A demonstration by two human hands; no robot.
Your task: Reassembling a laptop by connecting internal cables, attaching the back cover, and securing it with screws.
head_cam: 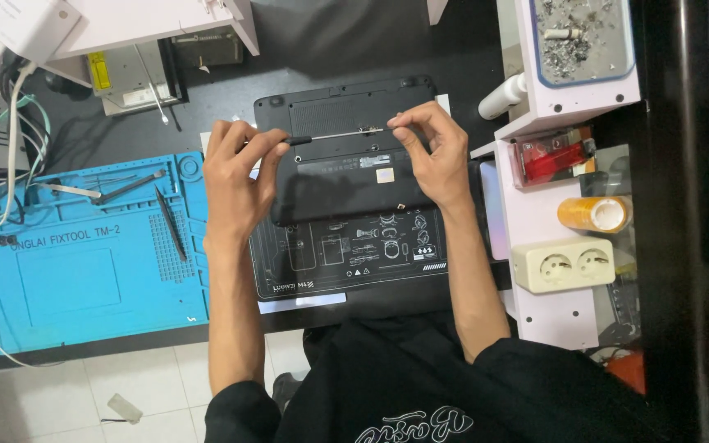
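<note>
A black laptop lies underside up on a black work mat with white diagrams. My left hand grips the dark handle of a thin screwdriver, which lies almost level across the laptop's base and points right. My right hand rests on the laptop's right part. Its thumb and forefinger pinch at the screwdriver's tip near the upper right of the base. The tip itself and whatever is under it are hidden by the fingers.
A blue silicone repair mat lies to the left with tweezers and a pry tool. On the right are a white shelf with a double socket, an orange roll, a red box and a tray of scraps. White cables run at far left.
</note>
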